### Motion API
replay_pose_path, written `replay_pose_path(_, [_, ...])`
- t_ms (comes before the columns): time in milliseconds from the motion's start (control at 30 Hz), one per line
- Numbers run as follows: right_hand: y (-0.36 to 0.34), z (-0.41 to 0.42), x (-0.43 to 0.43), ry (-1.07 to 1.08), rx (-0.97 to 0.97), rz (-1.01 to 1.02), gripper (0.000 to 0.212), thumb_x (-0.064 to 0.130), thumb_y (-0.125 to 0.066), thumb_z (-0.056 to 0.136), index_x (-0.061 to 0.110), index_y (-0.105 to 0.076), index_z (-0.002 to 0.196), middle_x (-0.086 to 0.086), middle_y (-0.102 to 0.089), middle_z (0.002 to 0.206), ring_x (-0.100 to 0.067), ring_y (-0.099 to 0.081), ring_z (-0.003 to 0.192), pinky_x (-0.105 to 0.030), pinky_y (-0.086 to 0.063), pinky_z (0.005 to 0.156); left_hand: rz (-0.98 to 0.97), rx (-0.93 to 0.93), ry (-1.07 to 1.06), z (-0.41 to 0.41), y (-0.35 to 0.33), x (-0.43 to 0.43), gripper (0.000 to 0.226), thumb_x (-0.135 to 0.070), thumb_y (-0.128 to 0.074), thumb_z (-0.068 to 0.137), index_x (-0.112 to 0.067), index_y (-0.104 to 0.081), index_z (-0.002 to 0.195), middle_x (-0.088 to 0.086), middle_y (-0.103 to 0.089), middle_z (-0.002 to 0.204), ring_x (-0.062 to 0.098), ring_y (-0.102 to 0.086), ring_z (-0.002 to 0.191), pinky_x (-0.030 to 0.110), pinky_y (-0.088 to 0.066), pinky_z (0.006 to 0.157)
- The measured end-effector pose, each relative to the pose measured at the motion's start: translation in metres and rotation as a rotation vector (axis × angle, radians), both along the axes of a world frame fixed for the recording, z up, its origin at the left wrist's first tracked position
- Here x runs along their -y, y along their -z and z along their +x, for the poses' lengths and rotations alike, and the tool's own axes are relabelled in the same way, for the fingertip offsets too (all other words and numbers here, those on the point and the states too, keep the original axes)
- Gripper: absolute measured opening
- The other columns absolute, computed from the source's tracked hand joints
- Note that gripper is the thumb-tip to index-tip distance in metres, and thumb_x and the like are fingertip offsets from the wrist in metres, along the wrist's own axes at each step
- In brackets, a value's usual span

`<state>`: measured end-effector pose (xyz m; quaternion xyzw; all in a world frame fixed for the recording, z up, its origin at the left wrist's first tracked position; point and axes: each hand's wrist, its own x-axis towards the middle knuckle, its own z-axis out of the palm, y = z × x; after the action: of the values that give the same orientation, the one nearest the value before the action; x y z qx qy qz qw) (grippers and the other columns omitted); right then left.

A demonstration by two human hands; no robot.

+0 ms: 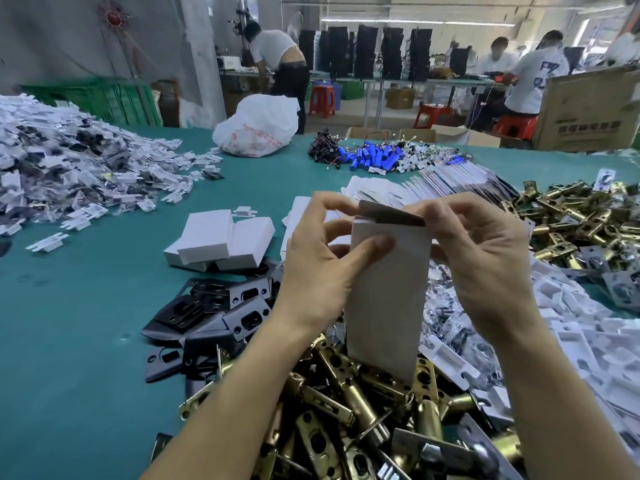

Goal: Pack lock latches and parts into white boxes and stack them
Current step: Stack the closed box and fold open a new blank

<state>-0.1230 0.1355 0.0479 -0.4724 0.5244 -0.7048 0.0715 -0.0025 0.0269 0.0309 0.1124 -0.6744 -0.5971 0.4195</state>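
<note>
Brass-coloured lock latches (346, 410) lie heaped nearest the viewer, below both wrists, on a green table (69, 341). Far to the left of the left hand, a broad mound of bagged parts and white plastic pieces (69, 161) covers the table. Just left of the left wrist lies a loose stack of black strike plates (207, 313); beyond these, left of the left hand's knuckles, closed white boxes (221, 244) rest in a small pile.

The left hand (322, 271) grips the held white box (388, 299) near its top: the thumb presses on the near face, and the fingers curl round the far upper edge. This box stands upright between the two hands, its lower end over the latch heap. Its top flap (391, 214) is part open and shows a dark inner side. The right hand (485, 265) pinches this flap at the upper right corner of the box, fingers bent.

Beyond the fingertips lie fanned flat white cards (381, 188), and farther off a cluster of blue batteries with wires (374, 155). Below the right hand are clear bags of small parts (446, 306). To the right of the right forearm lies a spread of white plastic inserts (588, 341). A second latch heap (571, 220) lies right of the right hand.
</note>
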Motion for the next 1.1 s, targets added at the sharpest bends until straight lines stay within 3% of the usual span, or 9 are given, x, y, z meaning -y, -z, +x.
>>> replay_pose_path(67, [-0.002, 0.000, -0.001, 0.020, -0.012, 0.041, 0.021, 0.036, -0.068, 0.084, 0.016, -0.072, 0.085, -0.016, -0.071, 0.088, -0.017, -0.064, 0.076, -0.043, -0.055, 0.071, 0.024, -0.014, 0.022, 0.000, 0.000, 0.001, 0.044, -0.037, -0.082, 0.071, -0.044, -0.050, 0.100, 0.010, -0.076, 0.106, 0.028, -0.076, 0.080, 0.033, -0.058, 0.059])
replay_pose_path(200, [-0.005, 0.000, -0.002, 0.039, -0.040, 0.069, 0.010, 0.027, -0.069, 0.083, 0.021, -0.074, 0.090, 0.004, -0.075, 0.082, -0.006, -0.067, 0.072, -0.019, -0.053, 0.067, 0.018, -0.012, 0.043, 0.001, -0.001, 0.003, 0.050, -0.038, -0.085, 0.068, -0.044, -0.053, 0.105, 0.006, -0.076, 0.108, 0.027, -0.076, 0.082, 0.036, -0.060, 0.064])
replay_pose_path(533, [-0.014, -0.003, -0.010, 0.022, -0.174, 0.058, 0.022, 0.003, -0.073, 0.085, 0.024, -0.075, 0.088, 0.007, -0.075, 0.082, -0.012, -0.068, 0.075, -0.019, -0.052, 0.068, -0.072, 0.016, -0.003, 0.000, -0.004, -0.005, 0.041, -0.031, -0.082, 0.077, -0.030, -0.060, 0.112, 0.009, -0.071, 0.110, 0.028, -0.075, 0.081, 0.045, -0.063, 0.070])
replay_pose_path(667, [-0.017, -0.003, -0.011, 0.048, -0.210, 0.094, 0.024, 0.002, -0.071, 0.083, 0.026, -0.075, 0.085, 0.003, -0.075, 0.082, -0.012, -0.067, 0.073, -0.019, -0.053, 0.068, -0.062, -0.043, -0.001, -0.004, -0.004, -0.008, 0.018, -0.035, -0.061, 0.092, -0.023, -0.063, 0.106, 0.001, -0.069, 0.077, 0.007, -0.059, 0.058, 0.021, -0.047, 0.052])
replay_pose_path(800, [-0.016, 0.002, -0.009, 0.076, -0.203, 0.121, 0.018, 0.012, -0.066, 0.082, 0.028, -0.074, 0.084, 0.003, -0.075, 0.082, -0.010, -0.068, 0.074, -0.018, -0.054, 0.068, -0.020, -0.067, -0.024, -0.006, -0.002, -0.007, 0.010, -0.025, -0.054, 0.103, -0.023, -0.063, 0.099, -0.007, -0.059, 0.059, 0.006, -0.045, 0.048, 0.021, -0.038, 0.045])
replay_pose_path(867, [-0.016, 0.002, -0.009, 0.057, -0.188, 0.141, 0.016, 0.016, -0.066, 0.083, 0.029, -0.075, 0.086, 0.004, -0.075, 0.084, -0.010, -0.070, 0.077, -0.022, -0.056, 0.069, 0.008, -0.089, -0.015, -0.007, -0.002, -0.008, 0.008, -0.025, -0.054, 0.102, -0.023, -0.062, 0.099, -0.001, -0.062, 0.061, 0.010, -0.049, 0.051, 0.023, -0.041, 0.049])
replay_pose_path(933, [-0.014, 0.002, -0.010, 0.004, -0.153, 0.183, 0.009, 0.025, -0.071, 0.081, 0.029, -0.077, 0.087, 0.004, -0.076, 0.086, -0.015, -0.072, 0.081, -0.026, -0.058, 0.071, 0.042, -0.106, -0.014, -0.008, -0.002, -0.007, 0.010, -0.031, -0.056, 0.098, -0.023, -0.061, 0.098, 0.019, -0.067, 0.074, 0.022, -0.054, 0.063, 0.035, -0.045, 0.057])
replay_pose_path(1033, [-0.010, 0.001, -0.009, -0.096, -0.087, 0.229, 0.020, 0.025, -0.082, 0.074, 0.028, -0.076, 0.093, 0.004, -0.076, 0.093, -0.023, -0.074, 0.082, -0.036, -0.062, 0.070, 0.085, -0.104, -0.040, -0.008, -0.001, -0.006, 0.015, -0.035, -0.057, 0.093, -0.020, -0.061, 0.096, 0.019, -0.068, 0.080, 0.026, -0.057, 0.067, 0.043, -0.048, 0.060])
replay_pose_path(1100, [-0.007, 0.000, -0.007, -0.122, -0.050, 0.230, 0.024, 0.018, -0.076, 0.073, 0.025, -0.075, 0.096, 0.004, -0.075, 0.098, -0.020, -0.075, 0.078, -0.031, -0.061, 0.065, 0.090, -0.083, -0.068, -0.007, -0.001, -0.004, 0.011, -0.028, -0.058, 0.099, -0.020, -0.060, 0.092, 0.024, -0.066, 0.081, 0.025, -0.055, 0.066, 0.043, -0.046, 0.060])
